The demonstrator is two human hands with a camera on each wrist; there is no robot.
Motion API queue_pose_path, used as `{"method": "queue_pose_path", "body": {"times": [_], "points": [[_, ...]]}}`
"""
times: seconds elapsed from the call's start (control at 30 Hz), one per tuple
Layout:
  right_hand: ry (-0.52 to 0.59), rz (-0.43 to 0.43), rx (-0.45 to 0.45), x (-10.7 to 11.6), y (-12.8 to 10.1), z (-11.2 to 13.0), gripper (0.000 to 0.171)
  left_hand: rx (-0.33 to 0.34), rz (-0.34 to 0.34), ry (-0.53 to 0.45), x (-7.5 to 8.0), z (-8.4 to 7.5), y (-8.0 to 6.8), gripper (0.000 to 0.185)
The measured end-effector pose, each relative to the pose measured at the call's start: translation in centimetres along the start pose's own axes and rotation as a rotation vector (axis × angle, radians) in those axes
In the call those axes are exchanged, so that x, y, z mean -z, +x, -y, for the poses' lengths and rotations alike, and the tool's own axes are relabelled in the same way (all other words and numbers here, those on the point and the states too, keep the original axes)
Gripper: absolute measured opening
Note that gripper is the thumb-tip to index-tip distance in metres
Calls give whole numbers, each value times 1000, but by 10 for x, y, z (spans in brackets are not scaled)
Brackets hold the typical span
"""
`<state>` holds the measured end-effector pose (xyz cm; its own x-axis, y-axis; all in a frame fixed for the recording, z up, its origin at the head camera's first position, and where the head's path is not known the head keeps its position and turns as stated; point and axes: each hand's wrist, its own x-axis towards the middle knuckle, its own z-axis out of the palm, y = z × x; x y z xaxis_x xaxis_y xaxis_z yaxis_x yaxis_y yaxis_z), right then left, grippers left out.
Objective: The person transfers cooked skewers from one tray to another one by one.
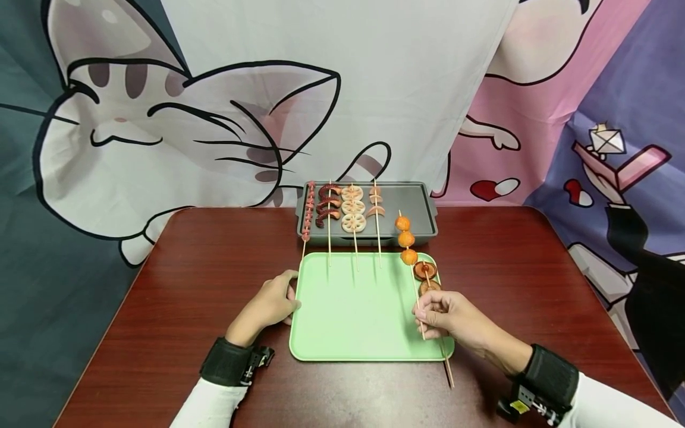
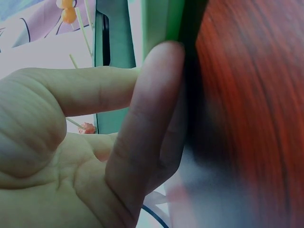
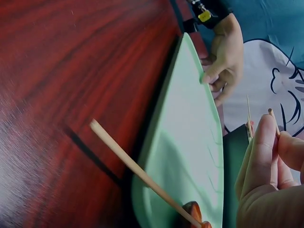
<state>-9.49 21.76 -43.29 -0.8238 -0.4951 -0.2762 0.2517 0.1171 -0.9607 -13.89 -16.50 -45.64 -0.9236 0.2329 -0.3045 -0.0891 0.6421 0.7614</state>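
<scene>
1. We note the green tray (image 1: pixel 353 309) at lower centre, with a mushroom skewer (image 1: pixel 428 279) along its right edge.
2. Above it, the grey pan (image 1: pixel 414 208) holds four skewers (image 1: pixel 342 211).
3. Right hand (image 1: pixel 446 315) pinches the orange-ball skewer (image 1: pixel 405 239), fingers narrow.
4. Left hand (image 1: pixel 270 303), fingers curled, grips the tray's left rim.
</scene>
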Motion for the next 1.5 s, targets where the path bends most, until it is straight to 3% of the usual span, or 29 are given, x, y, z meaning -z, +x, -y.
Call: {"method": "queue_pose_path", "body": {"times": [0.53,1.5], "points": [[-74,30,62,-16,-22,-15,27,-5,4,13,1,-1,0,61],[-62,-6,-77,-25,-33,-34,18,-5,-9,10,0,1,0,62]]}}
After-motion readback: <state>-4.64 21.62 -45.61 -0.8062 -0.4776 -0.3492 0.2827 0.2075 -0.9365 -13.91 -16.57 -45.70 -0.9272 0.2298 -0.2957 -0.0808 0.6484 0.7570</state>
